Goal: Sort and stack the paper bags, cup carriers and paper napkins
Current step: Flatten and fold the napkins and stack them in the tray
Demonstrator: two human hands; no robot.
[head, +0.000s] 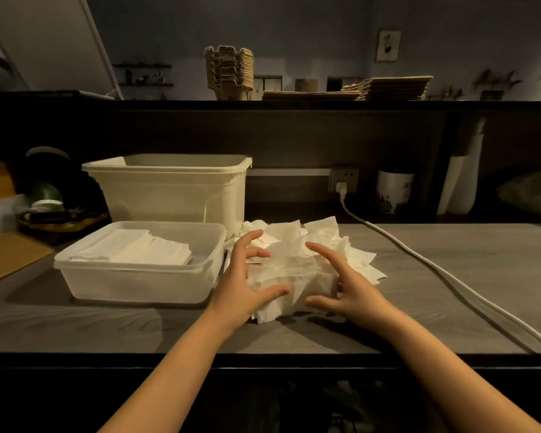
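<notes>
Head view: we flank the loose paper napkins (pixel 297 270) mid-worktop (pixel 450 292), left hand (pixel 247 285) at 9 o'clock and right hand (pixel 353 289) at 3, both with fingers spread wide and thumbs touching the pile. Cup carriers (pixel 228 68) and paper bags (pixel 388 87) sit stacked on the shelf (pixel 169 104) at 12 o'clock.

Dim rm: grey wood counter (pixel 450 292), dark shelf (pixel 169 104) above, bluish wall (pixel 294 26) behind.
</notes>
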